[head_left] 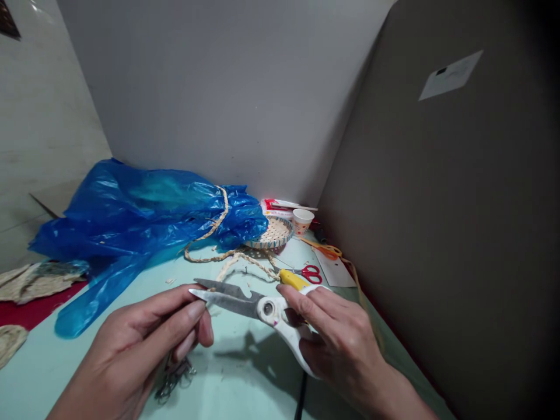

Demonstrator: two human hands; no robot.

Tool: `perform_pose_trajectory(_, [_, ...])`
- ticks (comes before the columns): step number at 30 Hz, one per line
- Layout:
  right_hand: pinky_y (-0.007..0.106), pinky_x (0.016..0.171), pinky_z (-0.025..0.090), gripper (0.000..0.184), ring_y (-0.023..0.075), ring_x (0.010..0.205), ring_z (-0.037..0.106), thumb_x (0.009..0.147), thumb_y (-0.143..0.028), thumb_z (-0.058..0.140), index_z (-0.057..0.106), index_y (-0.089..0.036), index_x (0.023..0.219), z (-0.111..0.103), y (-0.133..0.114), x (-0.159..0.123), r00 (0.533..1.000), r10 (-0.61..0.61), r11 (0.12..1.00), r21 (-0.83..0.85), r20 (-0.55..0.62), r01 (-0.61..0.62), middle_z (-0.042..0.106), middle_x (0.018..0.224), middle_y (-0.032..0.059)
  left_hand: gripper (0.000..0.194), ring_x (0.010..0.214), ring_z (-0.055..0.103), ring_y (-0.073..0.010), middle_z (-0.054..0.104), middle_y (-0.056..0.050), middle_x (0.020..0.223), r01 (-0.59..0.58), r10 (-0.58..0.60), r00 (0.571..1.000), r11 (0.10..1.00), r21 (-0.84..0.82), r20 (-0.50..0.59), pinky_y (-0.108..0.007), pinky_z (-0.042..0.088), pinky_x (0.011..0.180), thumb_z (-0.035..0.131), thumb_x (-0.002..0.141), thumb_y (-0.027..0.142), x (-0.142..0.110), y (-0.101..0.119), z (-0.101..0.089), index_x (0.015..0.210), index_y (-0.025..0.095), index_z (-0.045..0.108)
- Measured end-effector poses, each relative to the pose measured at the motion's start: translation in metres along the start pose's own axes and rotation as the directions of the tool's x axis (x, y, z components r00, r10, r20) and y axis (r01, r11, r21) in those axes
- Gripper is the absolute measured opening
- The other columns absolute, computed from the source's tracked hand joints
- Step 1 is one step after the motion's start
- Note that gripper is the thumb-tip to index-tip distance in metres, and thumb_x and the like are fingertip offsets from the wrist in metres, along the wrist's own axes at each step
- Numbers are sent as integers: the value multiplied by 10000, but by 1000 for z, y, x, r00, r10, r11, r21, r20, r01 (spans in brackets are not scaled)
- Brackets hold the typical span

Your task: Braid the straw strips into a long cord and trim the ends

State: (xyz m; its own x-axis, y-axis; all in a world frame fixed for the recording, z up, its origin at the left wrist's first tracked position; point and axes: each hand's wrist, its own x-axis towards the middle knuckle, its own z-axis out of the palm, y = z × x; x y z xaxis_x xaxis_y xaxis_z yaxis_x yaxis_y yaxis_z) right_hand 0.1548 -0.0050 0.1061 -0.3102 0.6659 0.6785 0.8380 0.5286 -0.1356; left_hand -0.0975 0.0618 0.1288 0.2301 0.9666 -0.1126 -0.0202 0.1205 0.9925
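Note:
My right hand (pixel 335 326) grips the white handles of a pair of scissors (pixel 238 303), its blades slightly apart and pointing left. At the blade tips, my left hand (pixel 153 338) is closed in a pinch on the end of a pale braided cord (pixel 227 267); the fingers mostly hide that end. The cord runs back from the blades and loops over a blue plastic bag (pixel 161 204). Beneath my left fingers is a cluster of small metal rings or clasps (pixel 175 382); whether it hangs or lies on the table, I cannot tell.
Behind the scissors lie a yellow-handled tool (pixel 292 279) and red-handled scissors (pixel 311 273). Farther back stand a woven basket (pixel 273 233) and a paper cup (pixel 303 221). Orange scissors (pixel 328 251) rest at the right. Grey panels (pixel 236 87) enclose the table; fibrous pieces (pixel 39 283) lie left.

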Motion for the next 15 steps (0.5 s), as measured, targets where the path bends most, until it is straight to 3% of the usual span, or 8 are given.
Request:
perform_pose_trajectory(4, [249, 593, 423, 556, 147, 626, 559, 696, 0, 436, 584, -183, 1200, 1, -3, 1, 999, 31, 999, 21, 15, -31, 652, 753, 9, 296, 591, 405, -116, 594, 11, 641, 64, -53, 993, 993, -104, 101, -177, 410, 511, 828, 697, 511, 2, -1, 1, 692, 226, 746])
perform_pose_trajectory(8, [225, 558, 413, 398, 129, 579, 544, 749, -49, 479, 672, -171, 1075, -1, -8, 6, 984, 171, 969, 171, 46, -176, 667, 738, 16, 323, 630, 485, -137, 661, -4, 670, 111, -87, 987, 976, -186, 132, -184, 450, 547, 872, 646, 505, 2, -3, 0, 818, 248, 779])
perform_pose_trajectory(11, [208, 546, 408, 307, 127, 601, 558, 814, -108, 553, 720, -172, 1063, -2, -8, 10, 932, 358, 884, 298, 67, -361, 684, 766, 9, 431, 610, 475, -135, 656, 9, 650, 157, -123, 981, 956, -246, 148, -187, 458, 533, 896, 619, 473, 1, -6, -3, 986, 279, 782])
perform_pose_trajectory(15, [208, 607, 439, 343, 139, 686, 589, 833, -176, 650, 719, -196, 1169, -1, -5, 10, 853, 517, 763, 411, 75, -498, 703, 880, 0, 394, 583, 446, -132, 588, 31, 594, 145, -118, 984, 966, -213, 133, -205, 479, 533, 868, 666, 475, 2, -9, -5, 995, 283, 767])
